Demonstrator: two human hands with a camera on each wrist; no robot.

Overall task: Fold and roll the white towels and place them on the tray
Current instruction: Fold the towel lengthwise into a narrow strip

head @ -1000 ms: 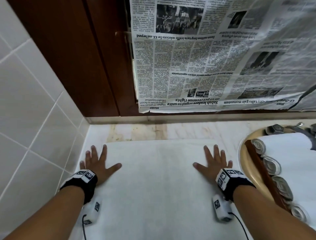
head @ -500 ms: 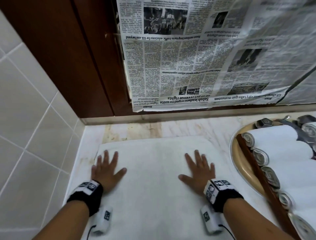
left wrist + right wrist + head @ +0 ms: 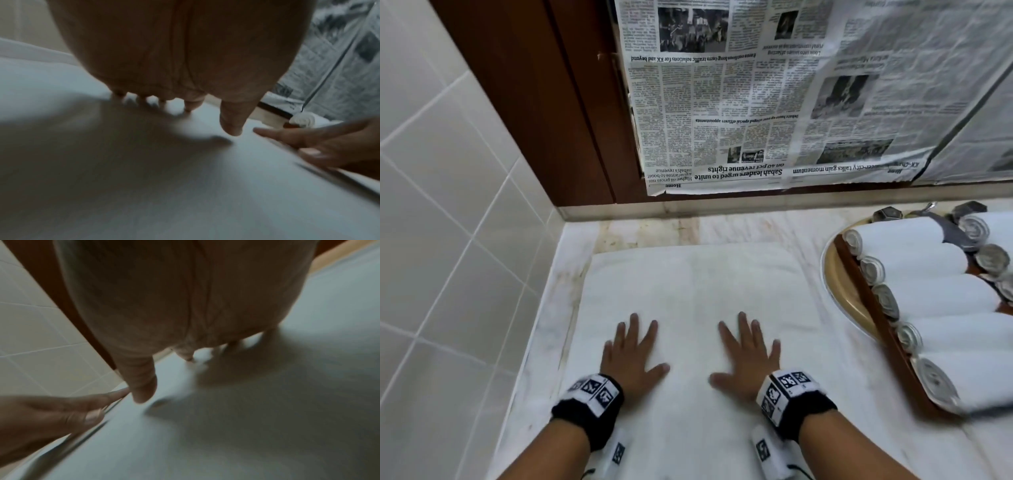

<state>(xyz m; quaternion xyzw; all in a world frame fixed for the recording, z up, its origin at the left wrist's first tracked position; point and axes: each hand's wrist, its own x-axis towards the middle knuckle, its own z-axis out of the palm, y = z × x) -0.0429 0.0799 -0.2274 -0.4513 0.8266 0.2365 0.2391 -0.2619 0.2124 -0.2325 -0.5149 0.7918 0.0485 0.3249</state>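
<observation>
A white towel (image 3: 688, 284) lies spread flat on the marble counter in the head view. My left hand (image 3: 631, 353) lies palm down on it with fingers spread and straight. My right hand (image 3: 748, 354) lies flat beside it, a short gap between the two thumbs. Both wrist views show a palm over the white towel (image 3: 144, 178) (image 3: 267, 418), with the other hand at the frame's edge. At the right, a dark wooden tray (image 3: 859, 274) holds several rolled white towels (image 3: 914, 263) side by side.
The tray sits over a round beige basin (image 3: 839, 291) with a grey tap (image 3: 945, 229) behind. White tiled wall (image 3: 448, 240) bounds the counter on the left. Newspaper (image 3: 774, 102) hangs over the brown wooden back wall. Bare marble (image 3: 654, 229) shows beyond the towel.
Both hands have slid inward across the towel from its outer sides toward the middle and back toward me, staying flat.
</observation>
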